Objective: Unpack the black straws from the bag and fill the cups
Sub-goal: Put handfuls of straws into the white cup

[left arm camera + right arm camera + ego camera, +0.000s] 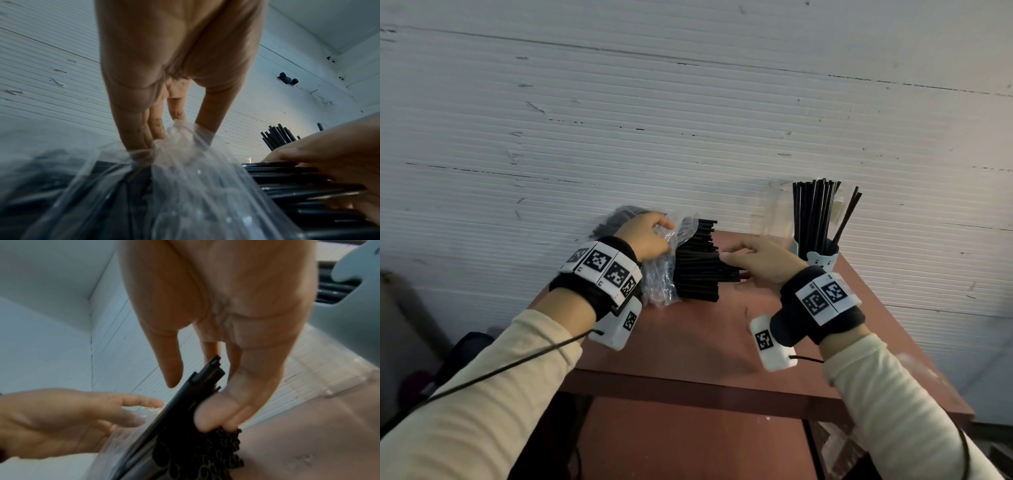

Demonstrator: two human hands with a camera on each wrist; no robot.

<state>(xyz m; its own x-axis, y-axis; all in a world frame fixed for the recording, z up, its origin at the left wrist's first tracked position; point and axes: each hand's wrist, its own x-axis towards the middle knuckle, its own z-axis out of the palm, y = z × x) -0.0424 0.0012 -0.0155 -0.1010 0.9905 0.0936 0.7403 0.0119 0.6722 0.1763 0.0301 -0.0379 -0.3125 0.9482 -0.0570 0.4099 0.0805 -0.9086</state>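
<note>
Partly done: one cup (820,253) at the tabletop's (688,346) far edge holds upright black straws (698,267). Most lie stacked beside the clear plastic bag (664,270), pinched by the left hand (647,240). The right hand (760,260) grips a few.

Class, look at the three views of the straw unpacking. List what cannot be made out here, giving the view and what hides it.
- How many straws remain: head view, the bag and both hands cover the pile.
- Left hand fingertips: left wrist view, buried in crumpled plastic.
- The second, clear cup: head view, too faint to tell whether it holds anything.
- The bear cup: right wrist view, cut off by the edge.
- The right hand grip: right wrist view, blurred.
</note>
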